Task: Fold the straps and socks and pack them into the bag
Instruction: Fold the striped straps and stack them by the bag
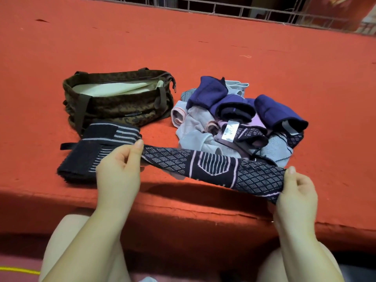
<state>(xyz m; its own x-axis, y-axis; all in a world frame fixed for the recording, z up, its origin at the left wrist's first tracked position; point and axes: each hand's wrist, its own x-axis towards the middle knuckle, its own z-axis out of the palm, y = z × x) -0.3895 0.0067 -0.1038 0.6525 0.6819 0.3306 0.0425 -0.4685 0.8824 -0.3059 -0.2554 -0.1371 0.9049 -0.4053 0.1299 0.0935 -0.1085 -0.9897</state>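
Both hands stretch a dark patterned sock [213,167] across the frame's centre: left hand [119,171] pinching one end, right hand [296,192] pinching the other, above the red surface [203,47]. Open camouflage bag [118,98] sits upper left, sock pile [234,119] right, folded black strap [93,153] beside the left hand.

i see red surface [223,64]: matt felt-like cloth, slightly rough, stitched seam along front edge. bag [118,104]: dull woven camouflage cloth, pale smooth lining, webbing handles. patterned strap [213,167] in my hands: stretchy knit, matt, fine diamond texture. folded dark strap [95,151]: ribbed elastic knit with fuzzy patch. pile [234,117]: soft knit cloth; one glossy label [230,132].
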